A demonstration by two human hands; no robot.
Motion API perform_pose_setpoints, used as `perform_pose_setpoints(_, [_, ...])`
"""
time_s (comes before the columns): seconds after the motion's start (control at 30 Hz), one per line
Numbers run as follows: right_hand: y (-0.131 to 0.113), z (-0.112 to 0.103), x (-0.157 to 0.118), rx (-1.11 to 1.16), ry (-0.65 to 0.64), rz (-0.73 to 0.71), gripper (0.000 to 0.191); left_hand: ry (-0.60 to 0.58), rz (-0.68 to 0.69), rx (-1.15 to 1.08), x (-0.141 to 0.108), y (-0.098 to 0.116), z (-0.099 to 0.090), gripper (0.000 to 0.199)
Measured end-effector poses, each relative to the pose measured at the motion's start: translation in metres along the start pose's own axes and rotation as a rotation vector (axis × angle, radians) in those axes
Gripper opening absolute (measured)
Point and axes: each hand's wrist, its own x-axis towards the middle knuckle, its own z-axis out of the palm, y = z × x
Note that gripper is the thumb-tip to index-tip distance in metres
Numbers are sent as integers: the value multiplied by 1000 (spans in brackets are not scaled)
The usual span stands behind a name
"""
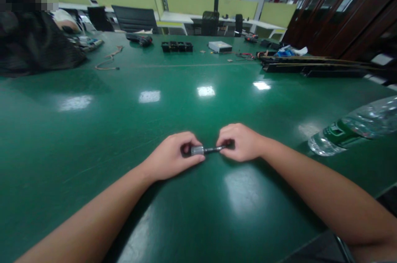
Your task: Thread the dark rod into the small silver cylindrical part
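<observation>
Between my hands lies a small silver-grey cylinder (197, 150) with a thin dark shaft (211, 149) running out to the right; its exact kind I cannot make out. My left hand (172, 155) is closed around the cylinder, thumb along its near side and index finger curled over the top. At the other end, my right hand (243, 142) pinches the shaft's tip between thumb and fingers. A small dark part shows inside the right hand's curl, partly hidden. Both hands are low over the green tabletop (192, 213), and the piece is held roughly level.
A clear water bottle (338, 132) lies on its side at right. Across the back are a black block (177, 46), a white-and-grey box (220, 46), a cable (107, 62), and long black strips (310, 66). A person in dark clothing (34, 44) is at the far left.
</observation>
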Motion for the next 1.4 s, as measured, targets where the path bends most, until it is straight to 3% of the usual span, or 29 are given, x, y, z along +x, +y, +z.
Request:
perform_pose_setpoints(0.2, [14,-12,-3,74,-15,128,11,17,1,-3,0,0,1,24])
perform_pose_setpoints(0.4, [4,-8,-1,126,-57,122,11,12,-7,-14,0,1,0,23])
perform_pose_setpoints(0.73, [-16,20,12,7,16,15,17,21,23,-2,0,2,1,35])
perform_pose_setpoints(0.93, [-15,18,11,-8,21,6,16,11,-6,-20,1,0,1,23])
perform_pose_setpoints(1.4, [-17,19,11,-18,21,-8,16,1,22,34,2,1,1,22])
